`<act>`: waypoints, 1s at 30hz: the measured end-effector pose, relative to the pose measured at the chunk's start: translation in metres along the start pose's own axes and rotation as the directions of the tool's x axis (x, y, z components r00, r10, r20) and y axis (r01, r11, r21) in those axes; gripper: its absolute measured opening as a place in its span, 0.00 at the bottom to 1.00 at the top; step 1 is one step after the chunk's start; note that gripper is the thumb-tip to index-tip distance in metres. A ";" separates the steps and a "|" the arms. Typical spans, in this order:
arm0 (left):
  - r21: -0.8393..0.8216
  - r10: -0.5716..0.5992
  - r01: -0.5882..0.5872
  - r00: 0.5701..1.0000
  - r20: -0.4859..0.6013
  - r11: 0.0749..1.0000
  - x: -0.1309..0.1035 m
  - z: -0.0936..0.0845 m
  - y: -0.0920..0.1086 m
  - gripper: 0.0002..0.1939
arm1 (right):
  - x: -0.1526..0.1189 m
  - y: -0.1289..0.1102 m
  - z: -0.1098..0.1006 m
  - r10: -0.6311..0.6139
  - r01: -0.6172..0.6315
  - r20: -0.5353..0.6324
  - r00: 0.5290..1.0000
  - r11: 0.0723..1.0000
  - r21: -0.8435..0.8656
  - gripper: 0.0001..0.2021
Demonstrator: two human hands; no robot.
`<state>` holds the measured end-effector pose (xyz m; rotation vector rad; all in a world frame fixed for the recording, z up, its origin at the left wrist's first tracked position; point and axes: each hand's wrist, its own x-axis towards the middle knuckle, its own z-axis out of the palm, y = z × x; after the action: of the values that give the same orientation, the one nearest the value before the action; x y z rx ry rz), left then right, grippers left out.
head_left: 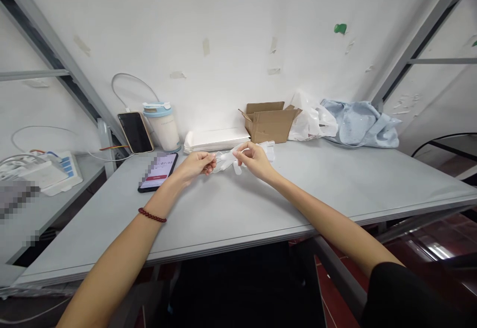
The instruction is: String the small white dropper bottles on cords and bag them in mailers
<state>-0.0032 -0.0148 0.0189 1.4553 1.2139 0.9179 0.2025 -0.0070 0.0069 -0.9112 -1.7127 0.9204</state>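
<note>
My left hand (199, 163) pinches the left end of a thin, whitish translucent item (224, 162) above the grey table. On its other side, my right hand (254, 160) has thumb and forefinger closed at the item's upper right part. More of the white, crumpled material shows behind and to the right of my right hand. Its exact shape is hard to make out. A dark red beaded bracelet circles my left wrist.
Left of my hands, a phone (158, 171) lies on the table (223, 213). Behind stand another phone (135, 132), a cup (163, 126), a white stack (216, 140), an open cardboard box (274, 124), a white plastic bag (311, 119) and a light blue cloth item (359, 123).
</note>
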 end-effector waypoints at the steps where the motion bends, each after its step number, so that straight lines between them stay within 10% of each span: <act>1: 0.014 0.018 -0.018 0.999 -0.039 1.000 0.000 0.002 -0.001 0.18 | -0.001 0.000 0.001 -0.006 0.006 -0.005 1.000 1.000 -0.009 0.15; 10: 0.156 0.151 -0.113 0.954 -0.259 0.981 -0.001 0.016 0.002 0.17 | -0.014 -0.001 0.013 -0.031 0.031 0.004 1.000 0.999 -0.026 0.15; 30: 0.270 0.228 -0.158 0.941 -0.252 0.950 -0.004 0.029 -0.006 0.14 | -0.014 0.004 0.013 0.031 -0.029 0.044 0.999 0.999 -0.041 0.14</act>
<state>0.0224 -0.0246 0.0066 1.7087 1.4516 1.1715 0.1946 -0.0201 -0.0058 -0.9522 -1.7653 0.9350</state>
